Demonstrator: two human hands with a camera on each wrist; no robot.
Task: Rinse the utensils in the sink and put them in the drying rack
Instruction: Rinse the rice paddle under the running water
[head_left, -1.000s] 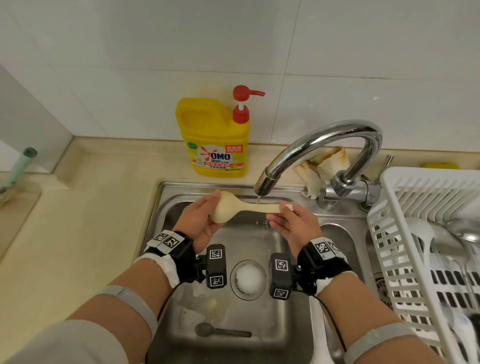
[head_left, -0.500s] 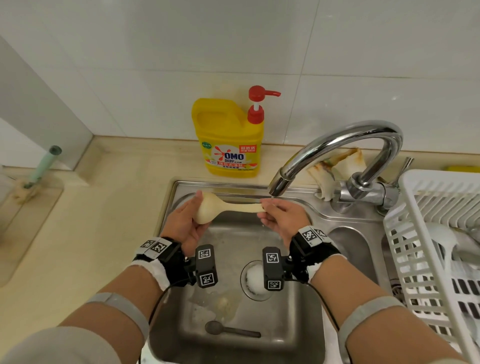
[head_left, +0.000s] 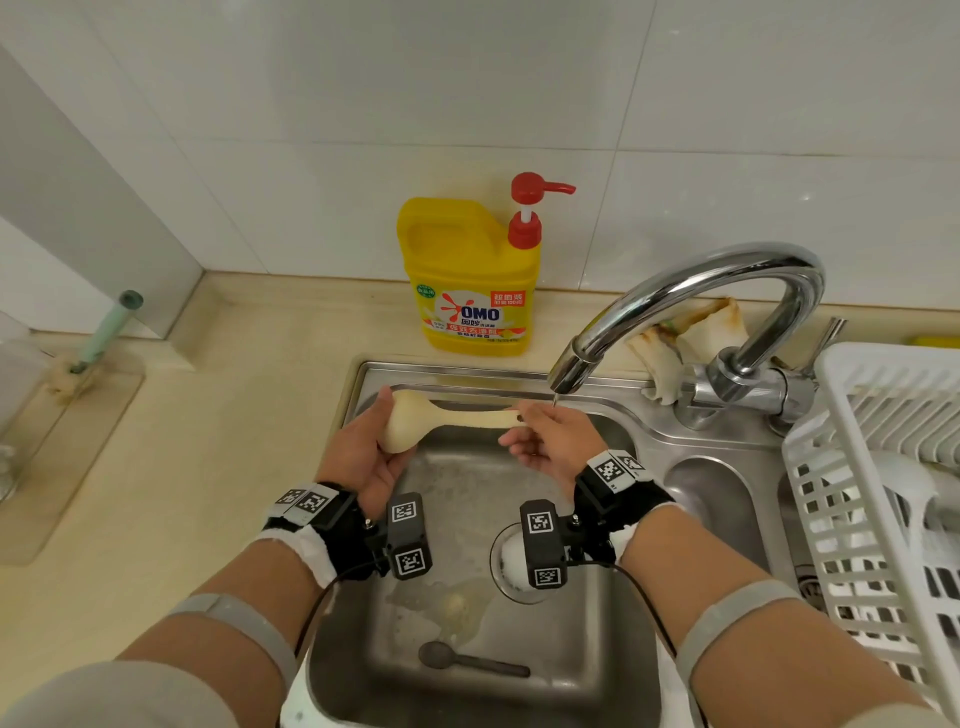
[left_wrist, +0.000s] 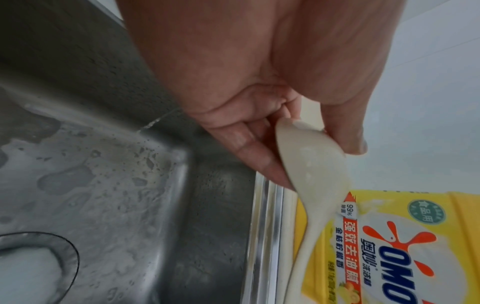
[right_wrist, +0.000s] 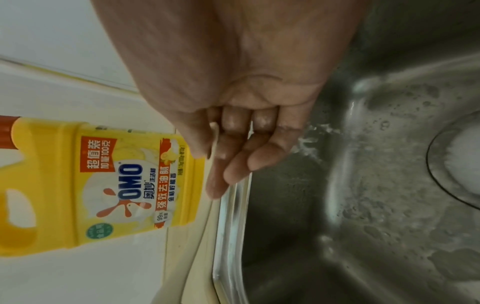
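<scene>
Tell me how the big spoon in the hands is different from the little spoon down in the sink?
The cream ladle is pale and large; the dark spoon is grey-black and smaller. The ladle is held by the left hand and right hand near the faucet; the dark spoon lies on the sink floor.

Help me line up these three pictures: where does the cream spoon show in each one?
Head: cream spoon at centre, held level over the sink.
Left wrist: bowl and handle right of centre, running downward.
Right wrist: only a thin edge of the handle beside the thumb.
Shared landmark: yellow soap bottle.
</scene>
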